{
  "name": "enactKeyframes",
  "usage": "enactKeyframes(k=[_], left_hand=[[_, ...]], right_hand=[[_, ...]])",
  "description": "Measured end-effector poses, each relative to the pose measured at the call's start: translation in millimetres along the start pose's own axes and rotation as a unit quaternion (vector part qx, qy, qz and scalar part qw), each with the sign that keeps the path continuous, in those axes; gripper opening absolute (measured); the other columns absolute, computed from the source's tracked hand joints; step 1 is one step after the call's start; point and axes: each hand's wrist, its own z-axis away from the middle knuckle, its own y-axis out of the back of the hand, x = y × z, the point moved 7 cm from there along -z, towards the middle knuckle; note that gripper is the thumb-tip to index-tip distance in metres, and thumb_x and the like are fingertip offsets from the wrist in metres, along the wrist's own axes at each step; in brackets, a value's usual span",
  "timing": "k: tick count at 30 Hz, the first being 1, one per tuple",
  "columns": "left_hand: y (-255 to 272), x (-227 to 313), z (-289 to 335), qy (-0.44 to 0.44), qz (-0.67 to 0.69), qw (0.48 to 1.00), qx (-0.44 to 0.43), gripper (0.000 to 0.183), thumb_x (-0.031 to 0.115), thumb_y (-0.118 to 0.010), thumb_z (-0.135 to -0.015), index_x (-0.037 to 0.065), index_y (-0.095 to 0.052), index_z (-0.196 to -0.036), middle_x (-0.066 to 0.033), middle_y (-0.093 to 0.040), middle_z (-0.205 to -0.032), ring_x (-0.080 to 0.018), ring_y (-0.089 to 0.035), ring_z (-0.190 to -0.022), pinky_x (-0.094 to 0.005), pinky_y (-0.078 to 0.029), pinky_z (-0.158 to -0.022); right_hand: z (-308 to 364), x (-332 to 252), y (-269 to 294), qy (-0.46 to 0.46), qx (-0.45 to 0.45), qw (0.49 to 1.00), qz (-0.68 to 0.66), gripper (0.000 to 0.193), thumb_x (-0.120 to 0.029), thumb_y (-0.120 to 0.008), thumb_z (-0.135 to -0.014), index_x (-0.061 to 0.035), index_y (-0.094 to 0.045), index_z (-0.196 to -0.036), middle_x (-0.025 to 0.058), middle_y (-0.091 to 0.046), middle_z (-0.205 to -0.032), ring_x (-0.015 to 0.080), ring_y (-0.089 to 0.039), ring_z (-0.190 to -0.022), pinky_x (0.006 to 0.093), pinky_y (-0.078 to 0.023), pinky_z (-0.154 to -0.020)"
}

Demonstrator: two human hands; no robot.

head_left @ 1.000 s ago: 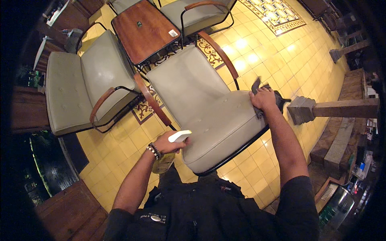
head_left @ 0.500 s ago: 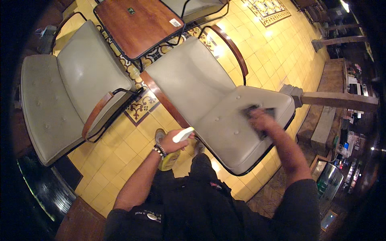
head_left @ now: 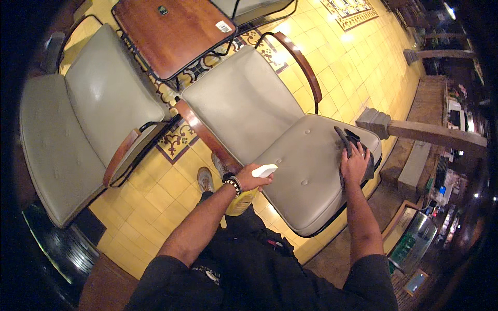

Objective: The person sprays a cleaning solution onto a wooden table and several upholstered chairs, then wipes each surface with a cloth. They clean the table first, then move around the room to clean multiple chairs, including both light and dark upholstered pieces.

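Observation:
My left hand (head_left: 248,180) is closed round the neck of a spray bottle (head_left: 265,170) with a white trigger head and a yellow body, held beside the near armrest of a padded chair. Under my right hand (head_left: 355,167) is a dark cloth (head_left: 370,168), pressed against the upper right part of the chair's buttoned backrest (head_left: 295,171). The cloth bunches up past my fingertips and hangs over the backrest's edge. This beige chair (head_left: 238,103) has wooden armrests and a black metal frame.
A matching chair (head_left: 111,78) stands at the left. Ahead is a wooden table (head_left: 176,31) with a black edge, and another beige seat (head_left: 249,8) beyond it. A wooden rail (head_left: 436,130) with a stone-like post runs along the right. The floor has yellow tiles (head_left: 140,217).
My right hand has moved the cloth right, toward the backrest's outer edge, and is no longer blurred. My left hand with the spray bottle has shifted right, closer to the backrest.

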Motion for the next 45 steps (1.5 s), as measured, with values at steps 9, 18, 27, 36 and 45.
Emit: enactKeyframes(k=[9, 18, 27, 36, 45], left_hand=[[2, 74, -91, -0.041, 0.117, 0.991, 0.053, 0.024, 0.02, -0.075, -0.094, 0.001, -0.067, -0.108, -0.0051, -0.071, -0.098, -0.0121, -0.066, -0.07, -0.0283, -0.057, -0.065], [42, 71, -134, 0.091, 0.149, 0.977, 0.121, 0.046, 0.022, -0.076, -0.092, 0.004, -0.06, -0.131, -0.0076, -0.075, -0.106, -0.0134, -0.066, -0.064, -0.0264, -0.056, -0.064], [176, 67, -28, 0.002, 0.173, 0.958, 0.229, 0.045, 0.017, -0.066, -0.098, 0.0, -0.054, -0.138, -0.0101, -0.071, -0.111, -0.0149, -0.069, -0.08, -0.0274, -0.056, -0.067], [256, 145, 9, -0.234, 0.003, 0.908, 0.347, 0.052, 0.024, -0.057, -0.102, -0.008, -0.046, -0.141, -0.0121, -0.07, -0.093, -0.0157, -0.065, -0.082, -0.0302, -0.053, -0.081], [268, 148, -34, -0.244, -0.484, 0.809, 0.226, 0.041, 0.008, -0.074, -0.083, 0.003, -0.067, -0.123, -0.0152, -0.068, -0.116, -0.0251, -0.07, -0.098, -0.0357, -0.056, -0.087]], right_hand=[[-8, 23, 1, -0.095, 0.106, 0.989, -0.041, 0.044, -0.026, -0.058, -0.099, -0.0025, -0.061, -0.136, 0.0094, -0.058, -0.148, 0.0298, -0.041, -0.146, 0.056, -0.017, -0.125], [-96, 49, -37, -0.028, -0.142, 0.985, 0.093, 0.057, -0.043, -0.048, -0.105, -0.0073, -0.052, -0.149, 0.0077, -0.048, -0.157, 0.0315, -0.036, -0.15, 0.0598, -0.015, -0.124], [32, -181, -230, 0.392, -0.523, 0.75, 0.101, 0.056, -0.041, -0.047, -0.1, -0.0203, -0.045, -0.152, 0.0122, -0.032, -0.165, 0.0443, -0.024, -0.152, 0.0711, -0.011, -0.121], [-29, -132, -336, 0.422, -0.382, 0.822, 0.037, 0.059, -0.036, -0.048, -0.098, -0.0148, -0.045, -0.153, 0.0084, -0.038, -0.163, 0.0328, -0.036, -0.149, 0.0693, -0.014, -0.122], [14, -249, -329, 0.358, -0.404, 0.838, 0.077, 0.052, -0.034, -0.052, -0.095, -0.0043, -0.063, -0.136, 0.0216, -0.055, -0.147, 0.0428, -0.046, -0.142, 0.0685, -0.021, -0.12]])
